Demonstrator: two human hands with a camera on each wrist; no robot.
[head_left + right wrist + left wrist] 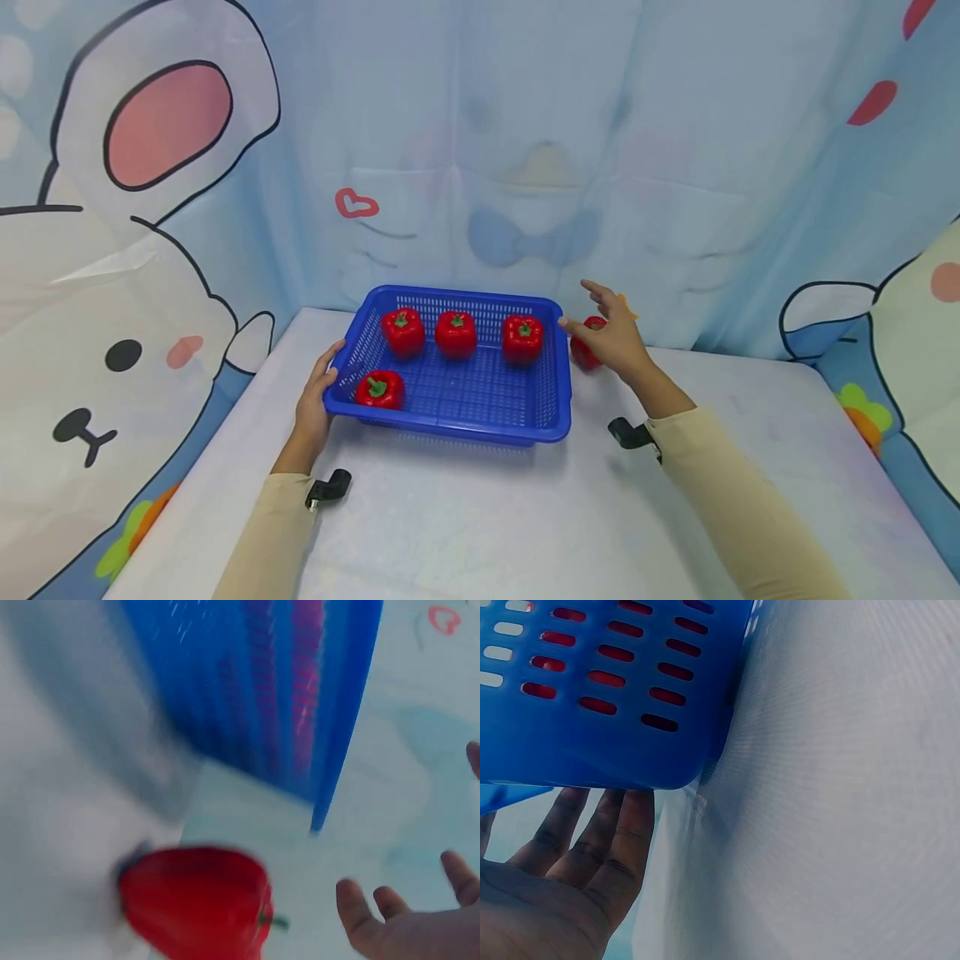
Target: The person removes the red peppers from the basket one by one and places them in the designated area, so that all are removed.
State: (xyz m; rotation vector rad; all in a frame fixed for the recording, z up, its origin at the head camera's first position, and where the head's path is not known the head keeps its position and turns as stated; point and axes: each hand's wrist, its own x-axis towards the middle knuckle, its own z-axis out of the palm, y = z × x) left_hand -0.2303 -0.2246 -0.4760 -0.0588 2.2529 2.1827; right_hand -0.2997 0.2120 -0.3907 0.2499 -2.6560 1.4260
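A blue plastic basket with slotted walls stands on the table, holding several red bell peppers. Three of them sit toward its far side, among them a middle pepper; one pepper lies in the near left corner. My left hand is at the basket's left end, and in the left wrist view its extended fingers touch the basket. Beyond the right end, another red bell pepper rests outside the basket. My right hand, fingers spread, is over beside that pepper and partly hides it in the head view.
A white cloth covers the table. Behind it hangs a light blue curtain with cartoon prints, close to the basket's far side. Small black cameras are worn on both wrists.
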